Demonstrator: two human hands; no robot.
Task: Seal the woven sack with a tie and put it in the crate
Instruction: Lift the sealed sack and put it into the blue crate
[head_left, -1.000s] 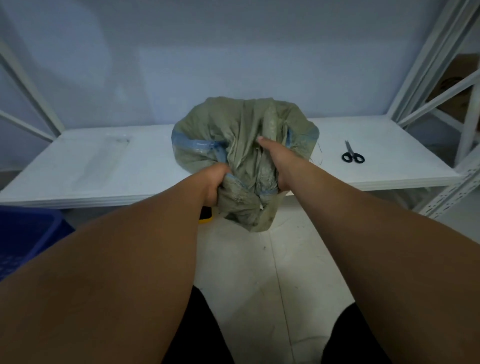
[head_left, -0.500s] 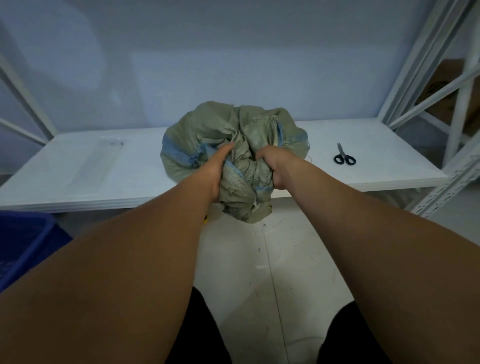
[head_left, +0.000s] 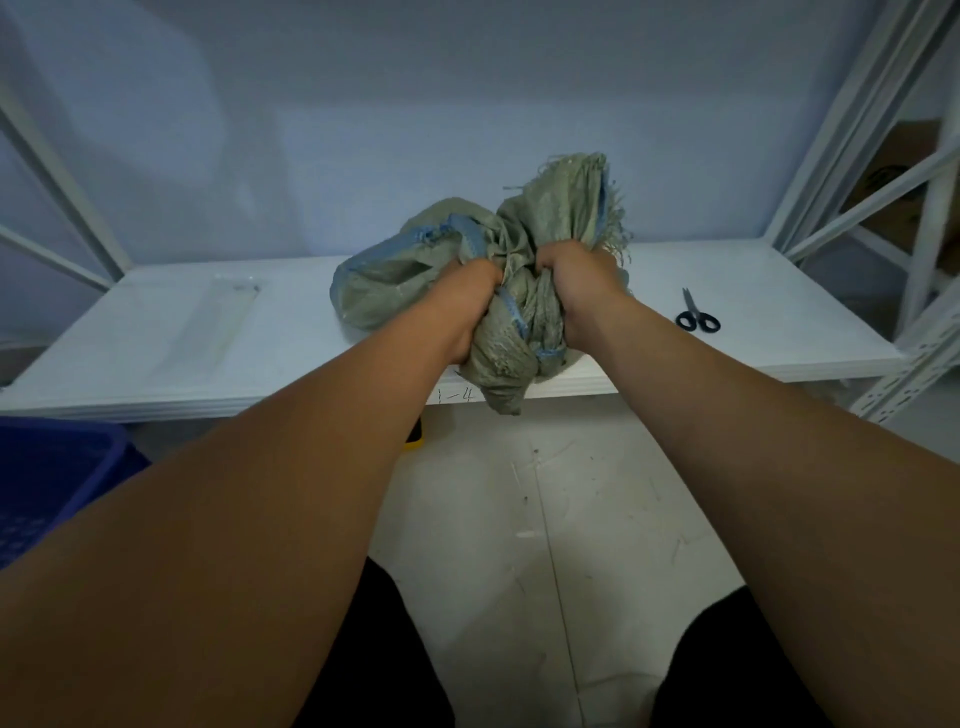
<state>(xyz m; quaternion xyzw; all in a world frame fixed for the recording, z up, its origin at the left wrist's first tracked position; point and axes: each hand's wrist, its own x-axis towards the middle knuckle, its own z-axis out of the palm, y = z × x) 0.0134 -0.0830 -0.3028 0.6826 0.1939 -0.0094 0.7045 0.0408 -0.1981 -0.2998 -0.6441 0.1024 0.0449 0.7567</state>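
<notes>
From the head view, the woven sack (head_left: 384, 291), grey-green with blue stripes, lies on the white shelf (head_left: 156, 364) near its middle, and a bunched end of it hangs over the near edge. Both hands are buried in the gathered cloth, side by side. The left hand (head_left: 462, 306) has its grip closed tight on a fistful of the crumpled fabric, and the right hand (head_left: 576, 291) has its grip clenched round the neck, with the frayed mouth standing up above the fist. A pair of black-handled scissors (head_left: 696, 317) lies on the shelf to the right, well apart from the sack. The blue crate (head_left: 47, 483) sits on the floor (head_left: 545, 519) at the near left, partly behind the left forearm. A small yellow object (head_left: 414, 439) shows under the shelf edge.
</notes>
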